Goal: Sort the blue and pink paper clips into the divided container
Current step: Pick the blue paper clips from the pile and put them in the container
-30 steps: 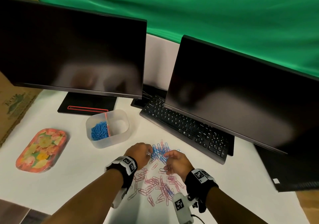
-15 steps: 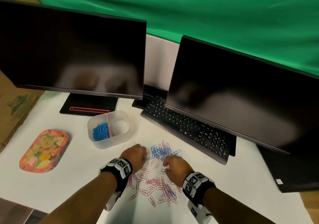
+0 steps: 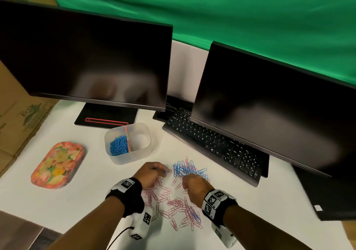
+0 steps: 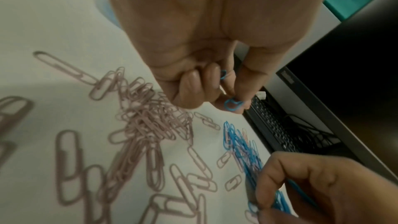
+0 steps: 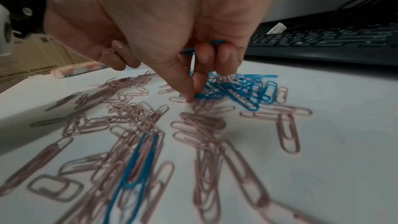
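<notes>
Both hands are down in the loose clips on the desk (image 3: pixel 57 201), each with fingers curled around blue ones. My left hand (image 3: pixel 152 176) pinches a few blue paper clips (image 4: pixel 233 104) between thumb and fingertips, with another end poking out between the curled fingers. My right hand (image 3: pixel 194 185) has some tucked in against the palm while its thumb and forefinger reach down for one more at the near edge of the blue cluster (image 5: pixel 243 89).

The divided container (image 3: pixel 133 158) sits just beyond my left hand, blue already piled in its left compartment, the right compartment bare as far as I can see.

What worries me is the tangle. Pink paper clips (image 3: pixel 173 203) are threaded through the blue heap ahead of my right hand (a few pale loops show among the blue), so I could lift a hooked pink one along and drop it into the blue side. My holds are also loose and crowded; adding another clip could let one slip out on the way across. And a few blue clips lie buried in the pink spread near my right wrist, easy to overlook.
</notes>
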